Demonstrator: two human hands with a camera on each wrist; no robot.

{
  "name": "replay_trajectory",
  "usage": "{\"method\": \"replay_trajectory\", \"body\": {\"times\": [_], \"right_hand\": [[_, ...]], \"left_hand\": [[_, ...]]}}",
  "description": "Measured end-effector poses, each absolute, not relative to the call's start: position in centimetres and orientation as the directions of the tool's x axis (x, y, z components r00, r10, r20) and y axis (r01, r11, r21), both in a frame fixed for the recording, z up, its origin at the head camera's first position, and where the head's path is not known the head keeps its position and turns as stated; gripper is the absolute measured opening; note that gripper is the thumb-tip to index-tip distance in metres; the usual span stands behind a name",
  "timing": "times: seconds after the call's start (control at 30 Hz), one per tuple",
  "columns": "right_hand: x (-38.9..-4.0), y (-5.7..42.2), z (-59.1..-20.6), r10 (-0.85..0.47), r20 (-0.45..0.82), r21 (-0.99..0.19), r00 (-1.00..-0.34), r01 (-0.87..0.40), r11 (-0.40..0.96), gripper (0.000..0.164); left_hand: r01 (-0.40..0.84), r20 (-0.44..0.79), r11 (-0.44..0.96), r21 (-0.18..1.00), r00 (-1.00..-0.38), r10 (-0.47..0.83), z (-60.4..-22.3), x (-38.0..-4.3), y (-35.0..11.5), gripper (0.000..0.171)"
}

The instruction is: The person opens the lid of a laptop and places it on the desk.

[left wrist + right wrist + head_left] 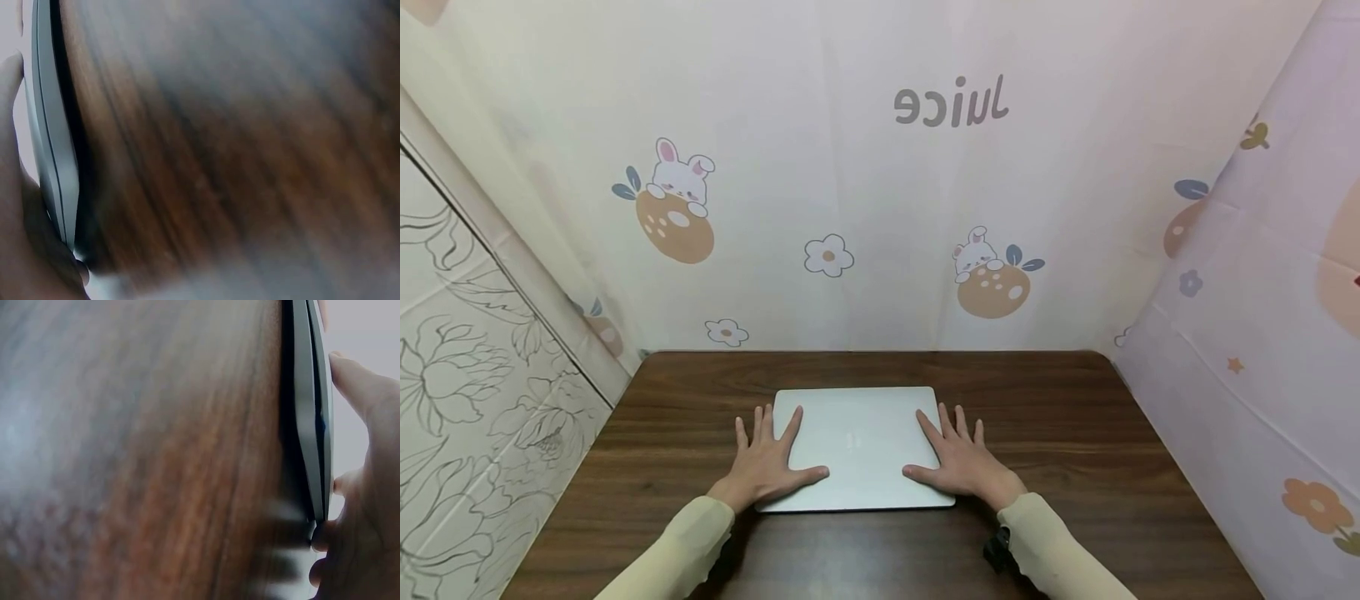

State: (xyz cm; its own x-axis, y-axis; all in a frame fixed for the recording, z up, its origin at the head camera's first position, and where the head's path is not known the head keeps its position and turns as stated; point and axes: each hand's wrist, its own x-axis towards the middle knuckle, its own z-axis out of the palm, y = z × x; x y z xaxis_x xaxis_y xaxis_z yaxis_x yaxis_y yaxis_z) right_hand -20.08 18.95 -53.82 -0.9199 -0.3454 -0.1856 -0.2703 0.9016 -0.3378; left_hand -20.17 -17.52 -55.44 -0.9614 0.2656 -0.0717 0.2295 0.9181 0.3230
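I see the laptop (865, 454) lying closed on the worktop (1075, 433), about midway between its left and right edges. Left hand (766, 467), right hand (961, 463): grip wide, splayed over the laptop's sides. Uneven push could skew it, I reckon.

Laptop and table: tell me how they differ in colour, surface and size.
The laptop is pale silver, while the table is dark brown. The laptop's lid is plain apart from a faint mark; the table shows streaky wood grain. The laptop is much smaller than the table, which extends past it on both sides. Both have flat tops.
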Motion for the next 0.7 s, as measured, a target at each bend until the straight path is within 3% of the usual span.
{"method": "replay_trajectory", "body": {"times": [0.7], "right_hand": [[-19.58, 19.71, -53.27, -0.337, -0.182, -0.357, -0.924, -0.257, 0.898, 0.101]], "left_hand": [[0.221, -0.095, 0.92, 0.323, -0.96, 0.264, -55.82, -20.25, -16.72, 0.117]]}}
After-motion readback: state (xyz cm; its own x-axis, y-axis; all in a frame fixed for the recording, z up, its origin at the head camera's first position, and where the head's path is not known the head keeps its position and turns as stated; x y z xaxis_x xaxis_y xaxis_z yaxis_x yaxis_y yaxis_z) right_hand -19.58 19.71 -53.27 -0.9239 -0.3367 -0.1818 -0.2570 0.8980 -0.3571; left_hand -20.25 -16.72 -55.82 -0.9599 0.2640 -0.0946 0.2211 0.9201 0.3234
